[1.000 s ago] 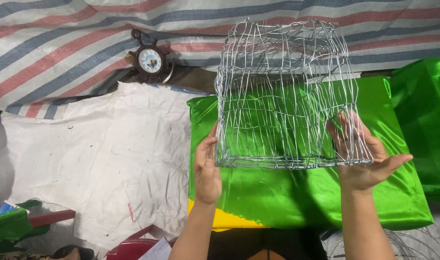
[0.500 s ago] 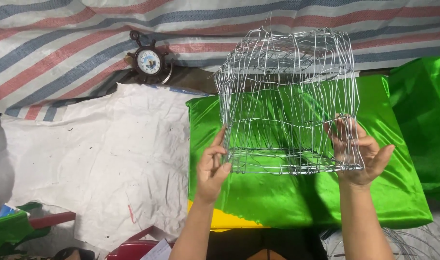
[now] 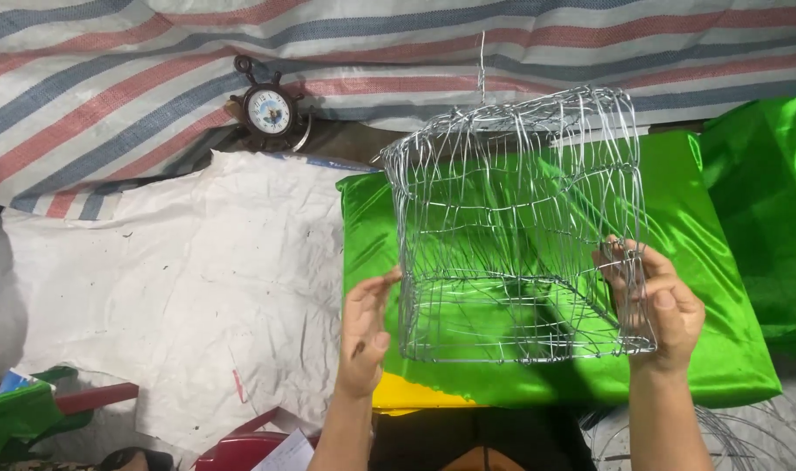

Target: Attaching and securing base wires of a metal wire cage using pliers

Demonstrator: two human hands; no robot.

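gripping the wire cage (image 3: 516, 227) between left hand (image 3: 363, 336) and right hand (image 3: 659, 305).

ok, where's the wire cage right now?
Head view, right of centre: the wire cage is held up between the left hand and right hand, over the green cloth.

Wire cage (image 3: 516, 227): centre-right, held up over cloth (image 3: 721, 349), betw. left hand (image 3: 363, 336) & right hand (image 3: 664, 305), one per side. Sheet (image 3: 171, 296): left of cloth, adjoining. Clock (image 3: 269, 111): behind sheet, against tarp (image 3: 110, 78). Wire coils (image 3: 721, 440): near edge, below right hand.
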